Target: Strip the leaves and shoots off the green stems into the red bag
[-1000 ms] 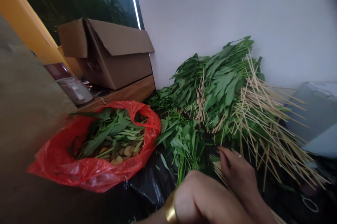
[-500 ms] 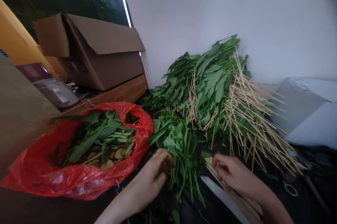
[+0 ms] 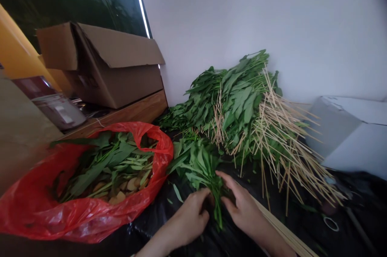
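White wall behind, black plastic sheet over work surface. Brown cardboard box, flaps open, on wooden ledge at my left. Red plastic bag holds green leaves, pale slices. Tall heap of leafy green stems against wall, thin pale wooden skewers through it. Small leafy green bunch on sheet between hands: left grip, right grip closed around its stems from either side.

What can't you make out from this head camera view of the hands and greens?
Head view:
Leafy stems inside the left hand and right hand: hidden by the fingers.
Pale slices in the red plastic bag: partly covered by leaves.
Cardboard box contents: hidden by its flaps and walls.
Wooden sticks: ends cut off by the bottom edge.
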`<state>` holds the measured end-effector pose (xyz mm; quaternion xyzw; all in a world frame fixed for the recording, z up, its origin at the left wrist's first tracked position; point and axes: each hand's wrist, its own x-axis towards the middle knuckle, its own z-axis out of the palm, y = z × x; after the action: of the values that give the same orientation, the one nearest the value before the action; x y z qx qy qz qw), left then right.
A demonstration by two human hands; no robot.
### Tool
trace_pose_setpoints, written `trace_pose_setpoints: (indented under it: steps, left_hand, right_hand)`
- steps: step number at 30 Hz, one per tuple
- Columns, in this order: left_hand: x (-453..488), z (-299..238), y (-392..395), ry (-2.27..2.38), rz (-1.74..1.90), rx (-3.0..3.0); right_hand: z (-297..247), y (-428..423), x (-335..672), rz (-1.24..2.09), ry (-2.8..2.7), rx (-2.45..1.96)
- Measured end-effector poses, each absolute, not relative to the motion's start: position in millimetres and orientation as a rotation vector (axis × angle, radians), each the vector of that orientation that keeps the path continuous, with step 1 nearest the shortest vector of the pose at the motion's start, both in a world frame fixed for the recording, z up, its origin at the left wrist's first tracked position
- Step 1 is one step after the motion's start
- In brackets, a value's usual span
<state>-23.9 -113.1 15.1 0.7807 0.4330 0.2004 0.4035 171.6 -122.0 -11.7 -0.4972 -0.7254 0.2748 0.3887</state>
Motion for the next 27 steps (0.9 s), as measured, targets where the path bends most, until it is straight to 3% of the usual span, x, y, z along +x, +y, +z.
trace_pose_setpoints:
  steps: [3, 7, 10, 12, 17, 23, 27]
  left_hand:
    - [-11.7, 18.1, -115.5, 0.905, 0.448, 1.975]
    - [-19.2, 42.9, -102.7, 0.612, 0.085, 2.071]
    - [-28.4, 69.5, -69.7, 0.439, -0.023, 1.836]
    - [-27.6, 77.0, -39.2, 0.416, 0.217, 1.575]
    - [-6.1, 41.2, 20.9, 0.851, 1.286, 1.222]
    - [-4.7, 10.6, 14.9, 0.935, 1.468, 1.359]
    - [-9.4, 14.0, 10.2, 0.960, 1.532, 1.359]
  right_hand:
    - [-18.0, -115.0, 183.3, 0.560, -1.867, -1.283]
    - [-26.0, -108.2, 199.3, 0.473, -1.933, -1.423]
    - [-24.1, -104.3, 211.4, 0.476, -1.822, -1.486]
    - [-19.2, -102.1, 220.7, 0.428, -1.719, -1.513]
    - [-8.7, -103.3, 228.6, 0.317, -1.819, -1.640]
    - [-5.7, -107.7, 216.0, 0.397, -1.956, -1.652]
    - [-2.7, -104.3, 225.6, 0.614, -1.522, -1.495]
